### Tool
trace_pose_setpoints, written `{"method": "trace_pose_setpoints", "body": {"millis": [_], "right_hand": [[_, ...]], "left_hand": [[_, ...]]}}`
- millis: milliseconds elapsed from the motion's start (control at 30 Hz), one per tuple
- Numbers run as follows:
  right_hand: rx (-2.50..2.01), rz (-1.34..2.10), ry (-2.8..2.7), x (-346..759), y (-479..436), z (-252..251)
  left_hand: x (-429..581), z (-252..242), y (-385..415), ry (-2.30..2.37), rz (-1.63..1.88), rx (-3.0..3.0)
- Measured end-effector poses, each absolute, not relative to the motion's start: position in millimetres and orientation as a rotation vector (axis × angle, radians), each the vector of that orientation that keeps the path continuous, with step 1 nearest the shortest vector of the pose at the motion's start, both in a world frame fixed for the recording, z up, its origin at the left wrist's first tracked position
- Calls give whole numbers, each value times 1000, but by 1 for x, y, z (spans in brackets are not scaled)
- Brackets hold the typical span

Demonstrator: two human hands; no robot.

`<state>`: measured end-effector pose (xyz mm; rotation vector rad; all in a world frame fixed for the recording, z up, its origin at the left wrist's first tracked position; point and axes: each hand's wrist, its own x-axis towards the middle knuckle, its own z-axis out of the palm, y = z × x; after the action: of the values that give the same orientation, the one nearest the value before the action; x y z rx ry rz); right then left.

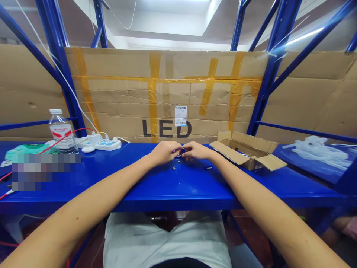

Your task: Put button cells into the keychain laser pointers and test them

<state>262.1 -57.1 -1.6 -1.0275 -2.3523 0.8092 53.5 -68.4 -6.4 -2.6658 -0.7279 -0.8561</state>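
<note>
Both my hands meet at the middle of the blue shelf [173,186], close to the cardboard wall. My left hand [165,151] has its fingers curled and pinched on a tiny dark part [180,150]. My right hand [196,150] pinches the same small part from the other side, fingertips touching the left ones. A ring shows on a left finger. Two small metal bits [174,168] lie on the shelf just below the hands, and a small dark piece [208,167] lies to their right.
An open cardboard box [247,150] sits to the right of my hands. White tubing [318,149] is piled at far right. A water bottle [61,132], a power strip [104,144] with plugs and red wires stand at left. Cardboard marked LED [167,128] backs the shelf.
</note>
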Motion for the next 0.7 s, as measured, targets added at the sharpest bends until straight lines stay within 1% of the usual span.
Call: {"method": "trace_pose_setpoints", "body": {"millis": [133, 300, 500, 700], "right_hand": [[-1046, 756, -2367, 266, -51, -5], [-1072, 626, -2439, 268, -54, -2], [-1142, 677, -2409, 266, -60, 1], [-1164, 668, -2421, 265, -62, 1]], "left_hand": [[53, -5, -68, -876, -848, -2714], [54, -11, -68, -880, -614, -2827], [59, -21, -65, -891, -421, -2863], [59, -21, -57, -986, -417, -2964]]}}
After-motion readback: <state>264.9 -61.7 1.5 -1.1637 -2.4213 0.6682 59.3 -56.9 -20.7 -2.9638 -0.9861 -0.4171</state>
